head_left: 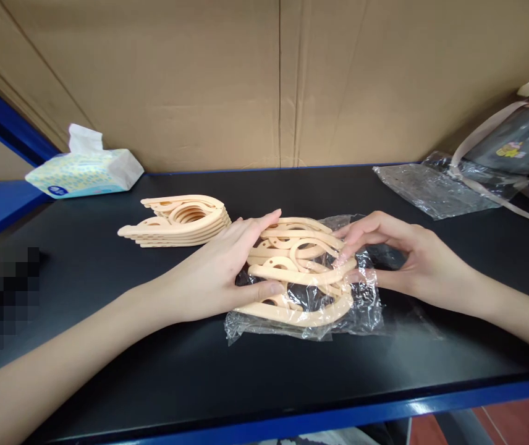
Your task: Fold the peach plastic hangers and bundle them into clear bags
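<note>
In the head view, several beige plastic folding hangers [301, 272] lie in a loose pile at the middle of the black table, with a clear plastic bag [366, 309] around and under them. My left hand [218, 266] grips their left ends, fingers over the far side and thumb [264, 289] on the near side. At the curved right ends, my right hand [398, 259] closes its fingers and thumb around hangers and crinkled film. Some fingertips are partly hidden by the film. Left of the pile, a neat stack of matching hangers [176, 222] sits just behind my left hand.
A tissue pack [83, 173] stands at the back left. At the back right are a flat clear plastic bag [426, 185] and a grey pouch [515, 142] with a pale strap. Cardboard [199, 86] forms the back wall. The table's front edge [338, 414] is blue.
</note>
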`<state>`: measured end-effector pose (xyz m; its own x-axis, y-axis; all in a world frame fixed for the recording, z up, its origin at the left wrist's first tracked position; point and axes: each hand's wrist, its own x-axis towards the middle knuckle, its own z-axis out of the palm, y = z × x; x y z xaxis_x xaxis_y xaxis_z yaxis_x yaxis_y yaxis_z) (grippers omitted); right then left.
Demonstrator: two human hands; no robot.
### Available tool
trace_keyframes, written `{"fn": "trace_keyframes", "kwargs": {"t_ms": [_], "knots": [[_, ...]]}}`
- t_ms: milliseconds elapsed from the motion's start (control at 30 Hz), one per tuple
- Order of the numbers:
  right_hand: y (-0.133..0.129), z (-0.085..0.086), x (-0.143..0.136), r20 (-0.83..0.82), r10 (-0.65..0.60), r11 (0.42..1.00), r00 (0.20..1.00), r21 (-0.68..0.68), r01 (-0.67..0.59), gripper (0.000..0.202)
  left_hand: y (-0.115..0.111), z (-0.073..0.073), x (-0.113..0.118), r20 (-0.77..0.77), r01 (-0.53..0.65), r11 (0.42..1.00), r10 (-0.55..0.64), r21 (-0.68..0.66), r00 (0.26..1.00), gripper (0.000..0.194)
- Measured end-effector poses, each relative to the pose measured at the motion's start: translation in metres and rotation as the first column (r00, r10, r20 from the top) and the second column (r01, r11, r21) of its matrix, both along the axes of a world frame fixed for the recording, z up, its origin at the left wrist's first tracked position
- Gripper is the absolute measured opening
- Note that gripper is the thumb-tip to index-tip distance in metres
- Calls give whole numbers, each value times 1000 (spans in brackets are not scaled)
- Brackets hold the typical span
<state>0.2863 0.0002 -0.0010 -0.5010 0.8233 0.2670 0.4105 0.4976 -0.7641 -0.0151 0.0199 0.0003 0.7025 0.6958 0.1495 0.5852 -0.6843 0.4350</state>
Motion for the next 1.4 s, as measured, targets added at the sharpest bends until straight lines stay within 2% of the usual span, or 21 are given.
{"fn": "trace_keyframes", "kwargs": {"t_ms": [300,433,633,867,1067,1300,1400], "knots": [[-1,-9,-2,-126,-1,1000,992,17,3,20,1,-5,-3,9,4,999,-4,34,1000,87],[-1,-9,-3,-120,-28,999,992,36,32,20,2,-5,-3,18,22,999,-22,37,1000,87],[-1,-5,-6,-112,-33,999,993,-23,31,23,1,-5,-4,22,15,999,-16,33,1000,85],[0,-4,-6,-4,-11,998,1000,61,11,16,0,-1,-2,-18,15,1000,-15,5,1000,84],[1,-4,-9,35,27,992,999,125,-32,11,0,3,-1,-56,53,998,-51,26,997,65],[-1,1,-6,98,78,983,992,156,-93,9,-1,2,-2,-87,50,998,-46,45,995,68],[-2,7,-2,110,59,986,992,148,-75,11,-2,0,-3,-67,38,997,-34,70,997,68]]}}
